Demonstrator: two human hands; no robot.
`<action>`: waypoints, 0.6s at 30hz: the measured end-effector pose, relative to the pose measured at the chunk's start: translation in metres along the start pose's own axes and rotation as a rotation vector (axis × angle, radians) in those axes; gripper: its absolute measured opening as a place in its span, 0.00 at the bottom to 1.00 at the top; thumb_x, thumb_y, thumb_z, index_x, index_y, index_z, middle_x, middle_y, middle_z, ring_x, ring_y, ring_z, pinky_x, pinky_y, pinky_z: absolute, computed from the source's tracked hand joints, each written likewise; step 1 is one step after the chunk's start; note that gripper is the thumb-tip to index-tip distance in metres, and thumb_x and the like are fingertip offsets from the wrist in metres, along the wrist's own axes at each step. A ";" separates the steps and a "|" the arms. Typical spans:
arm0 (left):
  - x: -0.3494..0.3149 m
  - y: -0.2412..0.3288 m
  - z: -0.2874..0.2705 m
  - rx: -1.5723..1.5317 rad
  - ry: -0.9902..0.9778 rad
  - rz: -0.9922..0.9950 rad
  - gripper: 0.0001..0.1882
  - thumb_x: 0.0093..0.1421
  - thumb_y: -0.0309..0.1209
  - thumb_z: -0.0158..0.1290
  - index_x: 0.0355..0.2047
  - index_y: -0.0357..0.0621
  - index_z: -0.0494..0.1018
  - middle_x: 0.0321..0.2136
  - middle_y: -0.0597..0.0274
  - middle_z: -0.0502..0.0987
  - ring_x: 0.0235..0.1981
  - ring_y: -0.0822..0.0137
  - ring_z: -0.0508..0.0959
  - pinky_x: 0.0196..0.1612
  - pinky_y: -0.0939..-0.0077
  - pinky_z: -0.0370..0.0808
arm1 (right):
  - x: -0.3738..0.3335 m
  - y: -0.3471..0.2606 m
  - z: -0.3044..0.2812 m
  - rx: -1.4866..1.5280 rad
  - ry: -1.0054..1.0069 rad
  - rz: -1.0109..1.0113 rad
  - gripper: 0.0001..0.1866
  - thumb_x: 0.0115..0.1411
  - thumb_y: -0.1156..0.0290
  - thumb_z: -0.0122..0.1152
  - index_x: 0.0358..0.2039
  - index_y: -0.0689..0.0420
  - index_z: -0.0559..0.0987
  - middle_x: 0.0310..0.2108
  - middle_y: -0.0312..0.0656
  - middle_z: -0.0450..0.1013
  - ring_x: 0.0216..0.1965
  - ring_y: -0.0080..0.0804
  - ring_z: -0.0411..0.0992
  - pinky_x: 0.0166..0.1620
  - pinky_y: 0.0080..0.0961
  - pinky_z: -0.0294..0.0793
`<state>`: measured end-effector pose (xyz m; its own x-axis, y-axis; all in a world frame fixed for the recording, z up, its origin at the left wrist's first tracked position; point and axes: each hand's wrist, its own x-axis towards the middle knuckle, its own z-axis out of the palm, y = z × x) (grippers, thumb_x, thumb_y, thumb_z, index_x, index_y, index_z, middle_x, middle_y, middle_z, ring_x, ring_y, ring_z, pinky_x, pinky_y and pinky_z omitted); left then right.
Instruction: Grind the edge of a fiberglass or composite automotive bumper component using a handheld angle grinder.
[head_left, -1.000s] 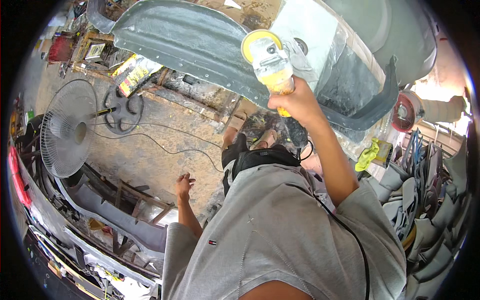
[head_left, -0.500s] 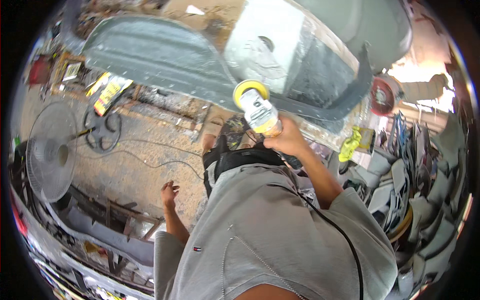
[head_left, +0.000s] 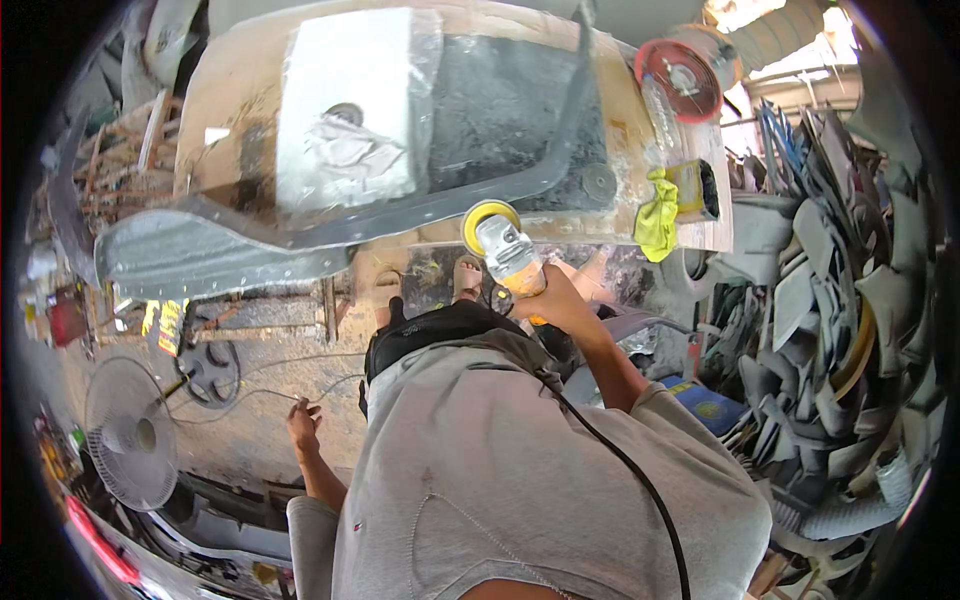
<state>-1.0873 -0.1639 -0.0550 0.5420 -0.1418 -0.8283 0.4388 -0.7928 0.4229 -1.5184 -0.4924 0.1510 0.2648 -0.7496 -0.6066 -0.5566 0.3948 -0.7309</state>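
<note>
Head view: right hand (head_left: 553,298) has the grinder (head_left: 512,258), fingers wrapped round the yellow body, grip closed. Grinder sits out in front of the person's waist, just off the front edge of the bench (head_left: 240,100), head pointing up and slightly left. Yellow pad (head_left: 470,230) faces the bench side; it overlaps the bench's front edge in view, near the panel (head_left: 380,222). Can't tell whether pad and panel touch.

Left hand (head_left: 304,424) hangs out to the left, fingers loosely curled and apart, nothing in it. Floor behind it, thin cords (head_left: 265,391) running just above it in view.

Panel: grey, lies along the front of the bench, wide flared end at left, narrow end bending up at right. Behind it: white sheet (head_left: 330,60) with a crumpled grey rag (head_left: 350,155) on top, dark disc (head_left: 345,111) right at the rag's upper edge. Second disc (head_left: 598,182) near the bench's right front. Yellow cloth (head_left: 655,220) against a tin (head_left: 690,192) at the right end, red blower (head_left: 680,80) beyond.

Left side: fan (head_left: 135,435), cage toward the person's left. Right side: heap of grey parts (head_left: 795,300). Black cable (head_left: 630,470) runs down over the shirt (head_left: 560,470).
</note>
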 end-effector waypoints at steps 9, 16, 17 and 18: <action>-0.106 0.105 0.163 0.286 -0.067 0.653 0.14 0.63 0.36 0.50 0.38 0.34 0.74 0.28 0.58 0.79 0.28 0.71 0.77 0.30 0.75 0.72 | 0.007 0.054 -0.106 0.419 0.053 -0.094 0.22 0.40 0.74 0.68 0.39 0.66 0.77 0.31 0.40 0.76 0.31 0.27 0.74 0.35 0.24 0.73; -0.213 0.238 0.257 0.448 0.092 1.336 0.12 0.61 0.33 0.54 0.40 0.36 0.74 0.39 0.47 0.77 0.40 0.49 0.75 0.44 0.63 0.72 | 0.039 0.039 -0.154 0.249 0.183 -0.026 0.21 0.38 0.77 0.66 0.37 0.65 0.77 0.30 0.40 0.76 0.28 0.27 0.73 0.33 0.26 0.73; -0.219 0.252 0.266 0.458 0.126 1.464 0.13 0.60 0.32 0.55 0.41 0.37 0.74 0.43 0.45 0.75 0.45 0.46 0.74 0.48 0.61 0.70 | 0.041 0.035 -0.164 0.341 0.081 -0.133 0.23 0.40 0.77 0.67 0.40 0.66 0.74 0.29 0.41 0.75 0.28 0.28 0.75 0.33 0.26 0.73; -0.221 0.264 0.276 0.463 0.113 1.408 0.13 0.60 0.32 0.55 0.41 0.37 0.74 0.43 0.45 0.75 0.45 0.46 0.74 0.48 0.61 0.70 | 0.045 0.030 -0.171 0.340 0.085 -0.129 0.23 0.40 0.77 0.67 0.40 0.66 0.74 0.29 0.41 0.75 0.28 0.28 0.75 0.33 0.26 0.73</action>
<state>-1.2891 -0.5058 0.1385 0.3777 -0.9055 0.1935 -0.7304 -0.1629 0.6633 -1.6583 -0.6050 0.1554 0.2417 -0.8406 -0.4848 -0.2253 0.4374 -0.8706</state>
